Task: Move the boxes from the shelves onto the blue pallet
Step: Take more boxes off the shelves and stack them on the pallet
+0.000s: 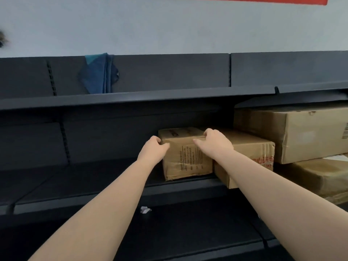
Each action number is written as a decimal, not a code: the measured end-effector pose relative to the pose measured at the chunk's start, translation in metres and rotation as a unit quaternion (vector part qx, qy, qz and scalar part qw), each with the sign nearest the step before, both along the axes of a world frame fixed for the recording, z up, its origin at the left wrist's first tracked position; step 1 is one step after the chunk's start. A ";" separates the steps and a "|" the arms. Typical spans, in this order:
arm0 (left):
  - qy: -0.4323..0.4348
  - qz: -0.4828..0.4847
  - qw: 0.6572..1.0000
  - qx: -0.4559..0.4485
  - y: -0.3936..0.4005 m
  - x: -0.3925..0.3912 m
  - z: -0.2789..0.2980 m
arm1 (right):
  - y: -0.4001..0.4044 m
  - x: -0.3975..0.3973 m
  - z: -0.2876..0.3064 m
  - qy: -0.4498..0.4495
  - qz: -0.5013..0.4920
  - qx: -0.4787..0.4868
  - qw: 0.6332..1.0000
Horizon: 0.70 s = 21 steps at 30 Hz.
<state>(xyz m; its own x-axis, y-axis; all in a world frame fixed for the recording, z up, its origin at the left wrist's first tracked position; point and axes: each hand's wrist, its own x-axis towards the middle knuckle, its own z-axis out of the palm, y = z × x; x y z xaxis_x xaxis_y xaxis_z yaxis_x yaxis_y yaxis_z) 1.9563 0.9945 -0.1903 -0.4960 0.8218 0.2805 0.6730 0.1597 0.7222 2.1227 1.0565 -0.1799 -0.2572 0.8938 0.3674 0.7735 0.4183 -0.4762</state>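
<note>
- A small brown cardboard box with black print on its front (186, 157) sits on the middle tier of a dark grey metal shelf unit (113, 185), near the front edge.
- The left hand (153, 147) grips the box's upper left corner, fingers curled round the edge.
- The right hand (213, 141) holds the box's upper right edge, fingers hooked over the top and thumb lying on the front face.
- A second brown cardboard box with red markings (250, 153) stands touching the first on its right.
- A large tan cardboard carton (301, 132) lies further right on a flatter brown box (323, 178).
- A blue cloth (99, 72) hangs over the back panel above the upper tier.
- A crumpled white scrap of paper (145, 210) lies on the lower tier.
</note>
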 end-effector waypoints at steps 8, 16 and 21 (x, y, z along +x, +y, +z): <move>-0.113 0.078 0.990 -0.032 0.095 -0.013 0.007 | 0.103 -0.028 0.010 -0.122 -0.036 -0.048 0.991; -0.250 0.126 0.960 0.034 0.107 -0.025 -0.012 | 0.117 -0.051 -0.003 -0.007 -0.007 -0.066 0.998; -0.294 0.127 0.940 0.118 0.056 -0.033 -0.021 | 0.084 -0.064 -0.013 0.171 0.039 -0.174 0.969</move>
